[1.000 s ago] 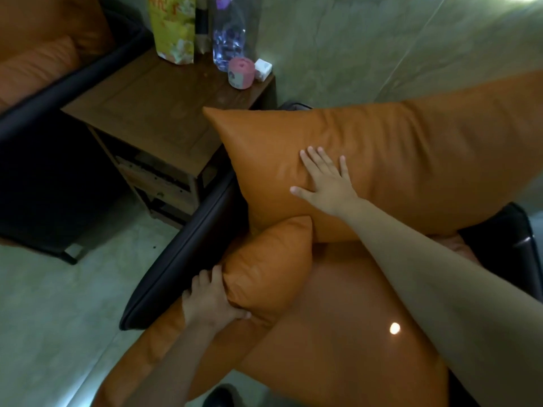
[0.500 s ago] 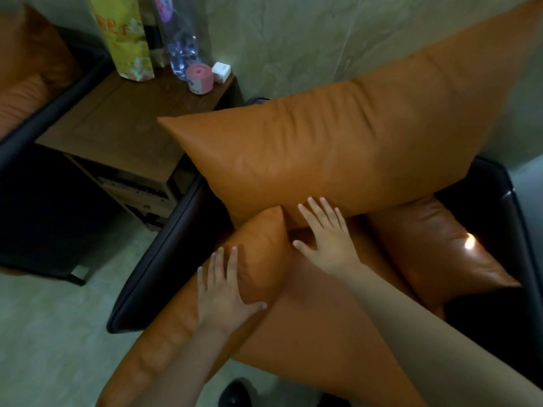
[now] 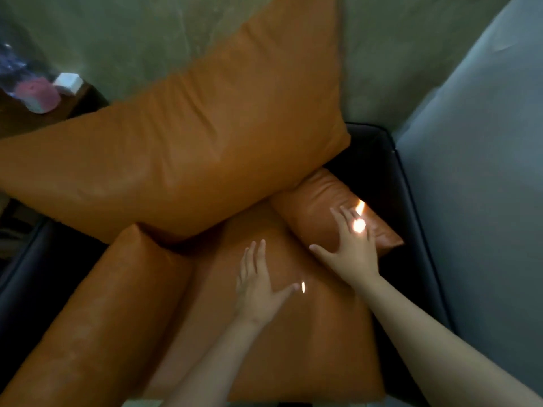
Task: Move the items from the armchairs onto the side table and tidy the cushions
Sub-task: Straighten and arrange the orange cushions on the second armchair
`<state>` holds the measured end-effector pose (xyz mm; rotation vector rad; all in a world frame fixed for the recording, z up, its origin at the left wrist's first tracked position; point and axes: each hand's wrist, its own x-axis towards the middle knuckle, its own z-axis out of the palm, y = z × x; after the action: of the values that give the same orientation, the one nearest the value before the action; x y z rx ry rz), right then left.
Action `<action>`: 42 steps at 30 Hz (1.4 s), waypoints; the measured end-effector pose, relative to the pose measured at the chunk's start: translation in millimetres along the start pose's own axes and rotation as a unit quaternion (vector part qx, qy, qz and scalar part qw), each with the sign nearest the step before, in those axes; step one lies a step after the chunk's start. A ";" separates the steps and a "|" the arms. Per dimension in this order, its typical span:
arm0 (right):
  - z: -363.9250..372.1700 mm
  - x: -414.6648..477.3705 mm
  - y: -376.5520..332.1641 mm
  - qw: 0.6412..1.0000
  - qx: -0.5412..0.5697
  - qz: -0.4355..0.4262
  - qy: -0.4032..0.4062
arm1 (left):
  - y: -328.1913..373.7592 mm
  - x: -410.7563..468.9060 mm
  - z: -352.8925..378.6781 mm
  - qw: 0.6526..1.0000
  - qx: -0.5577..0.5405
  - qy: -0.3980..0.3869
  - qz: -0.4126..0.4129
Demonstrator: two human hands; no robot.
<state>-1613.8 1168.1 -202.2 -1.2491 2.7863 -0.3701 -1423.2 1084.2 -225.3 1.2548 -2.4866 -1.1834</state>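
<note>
Left grip [image 3: 258, 286] flat, fingers straight, on seat cushion [image 3: 293, 348]. Right grip [image 3: 352, 248] spread flat on side cushion [image 3: 317, 207]. Big back cushion [image 3: 191, 142] beyond both, askew; shoving side cushion may topple it forward. Counter [image 3: 17, 124] far left, items blurred, seemingly placed.

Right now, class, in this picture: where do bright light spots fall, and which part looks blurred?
Head view: the brightest spots sit on the right hand and the small cushion under it; a smaller streak lies on the seat cushion beside the thumb of the left hand; the pink pot and white box at top left are smeared with blur.
</note>
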 end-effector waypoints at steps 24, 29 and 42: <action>25.2 -20.3 123.3 0.961 0.198 0.181 0.071 | 107.3 34.1 153.0 0.974 -0.181 -0.100 -0.088; 21.2 -52.2 93.5 0.942 0.253 0.214 0.055 | 108.7 20.6 149.7 0.945 -0.260 -0.047 -0.192; 14.9 -169.8 26.8 0.900 0.300 0.292 0.117 | 83.9 -65.9 129.3 0.928 -0.297 -0.055 -0.217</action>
<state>-1517.4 1308.6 -229.6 -0.2297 2.6969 -1.2492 -1487.5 1238.2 -241.6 1.5979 -1.7057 -1.9579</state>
